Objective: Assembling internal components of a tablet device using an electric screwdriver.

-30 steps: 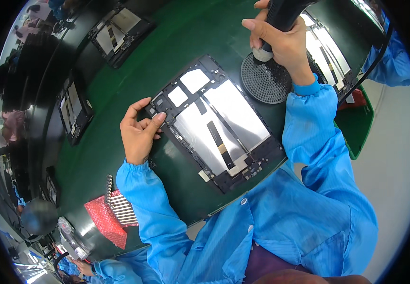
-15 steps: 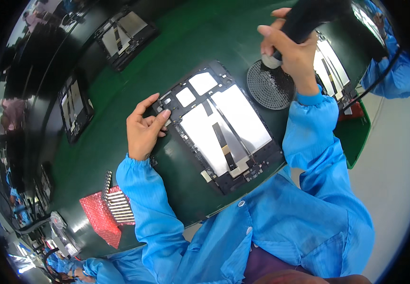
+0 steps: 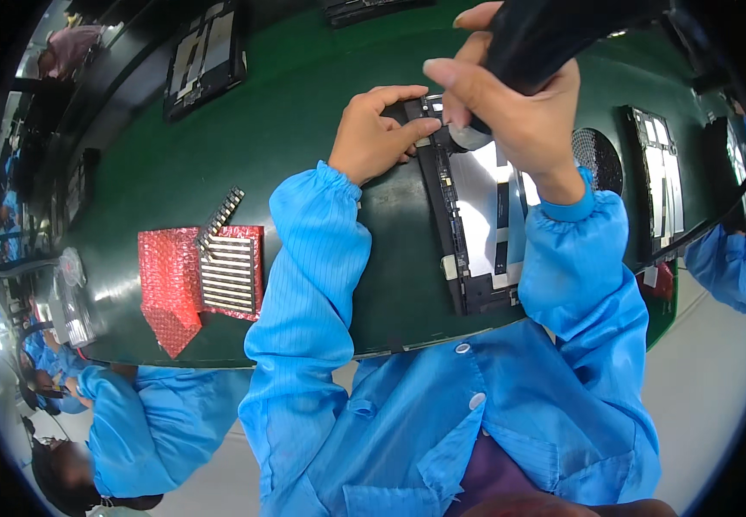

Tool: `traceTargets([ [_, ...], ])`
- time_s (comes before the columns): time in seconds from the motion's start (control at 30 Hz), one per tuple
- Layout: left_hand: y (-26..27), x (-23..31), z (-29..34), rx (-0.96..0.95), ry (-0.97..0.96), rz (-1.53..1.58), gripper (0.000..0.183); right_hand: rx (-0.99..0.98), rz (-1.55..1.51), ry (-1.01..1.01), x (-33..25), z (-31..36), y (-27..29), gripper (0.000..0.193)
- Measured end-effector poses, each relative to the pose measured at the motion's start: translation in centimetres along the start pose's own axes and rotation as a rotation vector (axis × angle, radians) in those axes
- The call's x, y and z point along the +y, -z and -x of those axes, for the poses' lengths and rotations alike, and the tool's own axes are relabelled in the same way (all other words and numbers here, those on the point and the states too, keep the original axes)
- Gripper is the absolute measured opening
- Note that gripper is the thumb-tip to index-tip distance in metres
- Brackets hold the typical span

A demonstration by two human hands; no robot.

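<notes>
An opened tablet body (image 3: 475, 233), black-framed with shiny silver plates, lies on the green table in front of me. My left hand (image 3: 377, 133) pinches its upper left corner between thumb and fingers. My right hand (image 3: 524, 116) is wrapped round a thick black hand-held tool (image 3: 545, 39) whose exact kind I cannot make out. The tool's pale round tip (image 3: 469, 138) is over the tablet's upper part, close to my left fingertips; whether it touches cannot be seen. My right hand and sleeve cover the tablet's right side.
A round black perforated dish (image 3: 595, 159) sits right of my wrist, partly hidden. More opened tablets lie at the right (image 3: 655, 177) and upper left (image 3: 205, 60). Red bubble wrap (image 3: 166, 284) holds several pale-and-black strips (image 3: 228, 274). A co-worker's blue sleeve (image 3: 123, 431) shows lower left.
The view has swung, so table things appear shifted. My right hand has brought the black tool from above the perforated dish to over the tablet's upper part. My left hand keeps its corner grip.
</notes>
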State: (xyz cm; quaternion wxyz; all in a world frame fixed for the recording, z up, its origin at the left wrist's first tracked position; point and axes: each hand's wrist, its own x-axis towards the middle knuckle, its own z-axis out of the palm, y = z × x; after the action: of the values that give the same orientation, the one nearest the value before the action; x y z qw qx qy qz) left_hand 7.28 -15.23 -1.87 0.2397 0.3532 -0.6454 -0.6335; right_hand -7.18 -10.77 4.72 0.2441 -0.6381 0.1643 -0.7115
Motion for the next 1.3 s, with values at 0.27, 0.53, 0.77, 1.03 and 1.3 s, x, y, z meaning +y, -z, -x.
traceTargets([
  [0.27, -0.1, 0.1, 0.7, 0.03, -0.044, -0.075, 0.037, 0.066, 0.261, -0.427, -2.1, 2.2, -1.8, 0.033],
  [0.53, -0.4, 0.3, 0.5, 0.031, -0.076, -0.108, 0.034, 0.077, 0.253, -0.453, -2.3, 2.2, -1.8, 0.036],
  [0.77, -0.1, -0.3, -0.2, 0.025, -0.091, -0.094, 0.031, 0.067, 0.251, -0.457, -1.6, 2.0, -1.6, 0.037],
  [1.03, 0.2, -2.0, -0.8, -0.007, -0.132, 0.022, 0.036, -0.055, 0.297, -0.409, -1.8, 2.8, -1.6, 0.034],
  [1.3, -0.1, -1.6, -0.5, 0.014, -0.259, -0.019, 0.04, -0.04, 0.216, -0.523, -2.3, 3.2, -1.5, 0.036],
])
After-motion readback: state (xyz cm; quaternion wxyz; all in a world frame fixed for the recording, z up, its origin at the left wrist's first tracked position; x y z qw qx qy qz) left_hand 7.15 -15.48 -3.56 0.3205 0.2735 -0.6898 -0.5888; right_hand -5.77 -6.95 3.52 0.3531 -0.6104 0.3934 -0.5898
